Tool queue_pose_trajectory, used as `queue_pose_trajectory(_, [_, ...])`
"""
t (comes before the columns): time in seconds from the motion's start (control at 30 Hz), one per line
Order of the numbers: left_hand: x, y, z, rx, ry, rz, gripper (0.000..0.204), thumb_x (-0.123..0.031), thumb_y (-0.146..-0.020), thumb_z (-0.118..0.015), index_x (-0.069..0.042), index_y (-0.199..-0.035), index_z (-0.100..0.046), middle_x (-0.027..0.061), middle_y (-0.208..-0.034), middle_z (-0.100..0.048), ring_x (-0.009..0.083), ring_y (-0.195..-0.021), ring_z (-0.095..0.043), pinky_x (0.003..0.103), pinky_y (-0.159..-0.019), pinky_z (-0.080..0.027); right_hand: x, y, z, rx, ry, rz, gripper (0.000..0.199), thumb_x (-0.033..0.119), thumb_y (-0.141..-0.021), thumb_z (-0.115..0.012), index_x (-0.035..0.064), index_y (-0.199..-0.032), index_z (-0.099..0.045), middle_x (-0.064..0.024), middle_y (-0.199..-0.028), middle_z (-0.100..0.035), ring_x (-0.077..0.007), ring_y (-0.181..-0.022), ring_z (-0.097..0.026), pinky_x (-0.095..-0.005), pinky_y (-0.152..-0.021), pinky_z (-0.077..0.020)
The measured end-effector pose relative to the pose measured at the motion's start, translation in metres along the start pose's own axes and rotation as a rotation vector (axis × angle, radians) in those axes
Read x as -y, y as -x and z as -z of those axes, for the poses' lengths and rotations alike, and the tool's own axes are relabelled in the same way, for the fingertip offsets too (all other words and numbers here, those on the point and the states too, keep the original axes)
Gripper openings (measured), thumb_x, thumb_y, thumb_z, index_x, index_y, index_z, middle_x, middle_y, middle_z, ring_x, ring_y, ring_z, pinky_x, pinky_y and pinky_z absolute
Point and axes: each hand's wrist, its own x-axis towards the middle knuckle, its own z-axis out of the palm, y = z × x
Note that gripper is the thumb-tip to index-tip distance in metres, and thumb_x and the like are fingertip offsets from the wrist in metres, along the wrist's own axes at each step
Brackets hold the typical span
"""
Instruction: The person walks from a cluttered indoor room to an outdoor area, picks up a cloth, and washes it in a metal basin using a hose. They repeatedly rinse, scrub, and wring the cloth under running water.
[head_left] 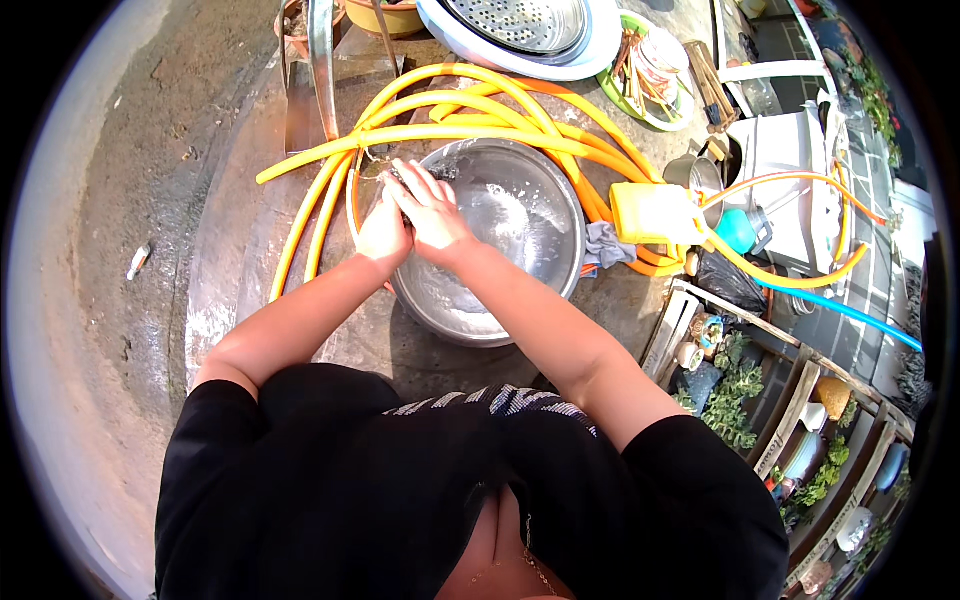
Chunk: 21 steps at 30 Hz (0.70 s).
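My left hand point(382, 228) and my right hand point(434, 215) are brought together over the left rim of a round metal basin point(484, 325). Their palms face each other and the fingers press together, pointing away from me. A dark, fuzzy-looking patch point(446, 166) shows by the right fingertips; whether it is held or lies in the basin I cannot make out. Whatever sits between the palms is hidden. Bright, watery glare covers the inside of the basin. Loops of yellow-orange hose point(400, 132) pass close beyond my fingers.
A grey cloth point(606, 246) lies right of the basin, near a yellow cloth-like piece point(650, 212). Farther back are a perforated metal strainer point(520, 22) in a pale tub and a green-rimmed basket point(618, 92). Wooden racks with potted plants point(735, 400) stand at the right.
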Motion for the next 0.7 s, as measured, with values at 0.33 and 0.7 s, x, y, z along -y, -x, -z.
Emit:
queue_pose_trajectory(0.33, [0.004, 0.002, -0.001, -0.071, 0.005, 0.015, 0.031, -0.006, -0.083, -0.049, 0.001, -0.112, -0.038, 0.0315, -0.1, -0.058, 0.0478, -0.089, -0.059, 0.052, -0.079, -0.047, -0.123, 0.069, 0.085, 0.046, 0.311, -1.104, 0.066, 0.009, -0.079, -0.057, -0.0003, -0.141, -0.034, -0.0185, -0.135, -0.046, -0.0329, -0.125, -0.045, -0.0454, -0.104, -0.0344])
queue_pose_trajectory(0.7, [-0.004, -0.002, 0.002, -0.001, -0.041, 0.045, 0.031, -0.007, -0.085, -0.051, 0.002, -0.113, -0.038, 0.0315, -0.098, -0.059, 0.048, -0.091, -0.058, 0.052, -0.079, -0.046, -0.095, -0.02, 0.035, -0.241, 0.259, 0.044, 0.074, -0.009, -0.07, -0.055, 0.006, -0.14, -0.039, -0.0145, -0.14, -0.044, -0.0337, -0.13, -0.04, -0.0415, -0.11, -0.0329])
